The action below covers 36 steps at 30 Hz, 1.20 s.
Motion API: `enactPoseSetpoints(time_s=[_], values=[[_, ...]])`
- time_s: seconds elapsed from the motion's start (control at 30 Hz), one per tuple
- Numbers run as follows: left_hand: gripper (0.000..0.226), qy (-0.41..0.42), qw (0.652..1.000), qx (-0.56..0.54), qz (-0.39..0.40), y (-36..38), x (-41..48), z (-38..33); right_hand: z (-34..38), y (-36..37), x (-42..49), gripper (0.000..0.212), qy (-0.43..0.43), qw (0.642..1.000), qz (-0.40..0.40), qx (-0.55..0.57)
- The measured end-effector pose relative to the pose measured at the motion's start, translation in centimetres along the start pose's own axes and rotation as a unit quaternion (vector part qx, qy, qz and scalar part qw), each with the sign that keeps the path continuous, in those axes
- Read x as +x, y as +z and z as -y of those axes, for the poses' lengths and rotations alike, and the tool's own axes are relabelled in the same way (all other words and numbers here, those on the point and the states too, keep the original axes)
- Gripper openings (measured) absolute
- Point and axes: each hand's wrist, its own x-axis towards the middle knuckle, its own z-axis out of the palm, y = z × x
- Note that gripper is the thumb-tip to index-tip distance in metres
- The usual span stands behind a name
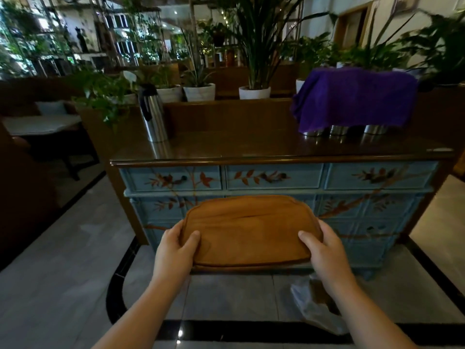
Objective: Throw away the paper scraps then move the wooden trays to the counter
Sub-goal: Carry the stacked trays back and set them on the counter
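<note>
A steel flask (153,114) stood left on the dark counter (251,147), the left hand (173,248) and right hand (324,250) clasped the wooden tray (251,233) before its blue drawers (274,177), and purple cloth (354,99) covered tins right.

No readable text, labels, brands, numbers or signs anywhere in view

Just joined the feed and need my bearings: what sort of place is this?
Probably a restaurant or teahouse dining room: a blue painted sideboard serves as a counter, holding a steel thermos jug and cloth-covered steel canisters, with potted plants and booth seating behind.
</note>
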Motion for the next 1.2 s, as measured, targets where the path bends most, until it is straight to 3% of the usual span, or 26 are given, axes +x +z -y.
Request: enactPoseSetpoints(time_s=[0.3,0.67,1.07,1.2], values=[[0.052,-0.007,0.998,0.032,-0.061,5.4,16.5,-2.5,0.5,4.8,18.7,0.027,-0.006,0.998,0.057,-0.015],[0.039,-0.026,0.998,0.021,-0.044,7.1,33.3,-1.8,2.0,12.5,33.6,0.031,-0.007,0.995,0.079,-0.062],[0.043,-0.009,0.997,0.060,0.050,6.1,55.4,-0.9,2.3,23.2,47.4,0.051,0.037,0.981,0.069,-0.180],[0.049,-0.045,0.993,0.065,0.093,7.1,59.5,0.1,2.3,24.4,50.4,0.054,0.054,0.978,0.056,-0.192]])
